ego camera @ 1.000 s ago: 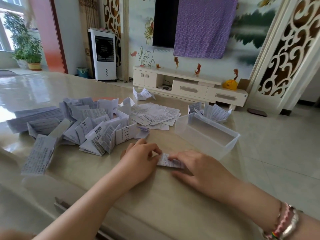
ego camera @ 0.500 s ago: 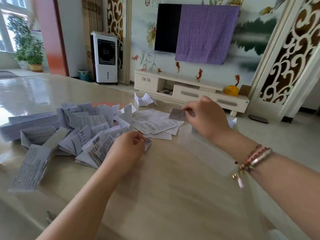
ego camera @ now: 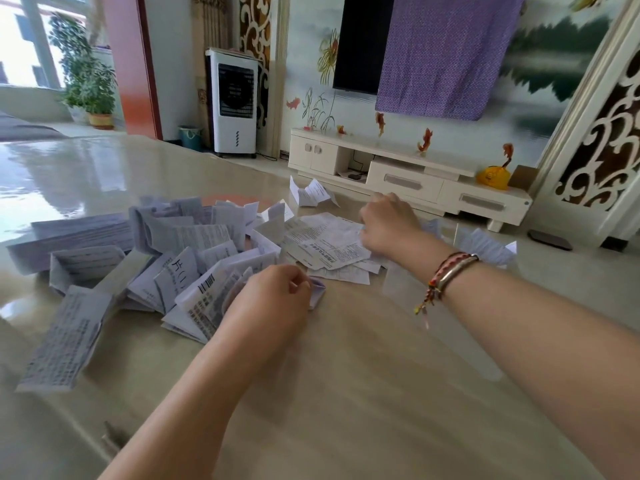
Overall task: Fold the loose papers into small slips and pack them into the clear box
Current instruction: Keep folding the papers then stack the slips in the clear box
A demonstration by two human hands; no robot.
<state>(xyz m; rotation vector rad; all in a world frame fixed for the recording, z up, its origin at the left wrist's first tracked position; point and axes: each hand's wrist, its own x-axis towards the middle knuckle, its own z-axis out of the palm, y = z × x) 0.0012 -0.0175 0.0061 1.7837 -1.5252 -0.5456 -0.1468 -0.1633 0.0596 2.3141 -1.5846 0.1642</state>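
- Your left hand [ego camera: 268, 299] rests at the near edge of the heap of folded papers [ego camera: 180, 268], knuckles up, forearm running in from 7 o'clock.
- Its fingers are curled, with thumb and forefinger closed at the tips beside a small folded slip [ego camera: 317, 289] that lies on the table [ego camera: 363, 393]; whether they actually pinch that slip, you cannot tell from this angle.
- Your right hand [ego camera: 389, 225] is stretched out toward 12 o'clock, arm nearly straight, back of the hand up and wrist bent slightly downward.
- Its fingers curl down onto the right edge of the flat printed sheets [ego camera: 325, 242]; the fingertips are hidden by the hand, so its grip cannot be told.
- A beaded cord and metal bangle [ego camera: 450, 271] sit on your right wrist.
- The clear box [ego camera: 460, 237] lies beyond your right forearm, at about 1 o'clock from the left hand; blur and the arm leave only a faint wall visible, with pale papers [ego camera: 488, 245] behind it.
- The heap of folded papers spreads from 9 to 11 o'clock of your left hand, some pieces standing tented, others flat.
- One crumpled paper [ego camera: 311, 194] stands alone at the far table edge, at 11 o'clock from your right hand.
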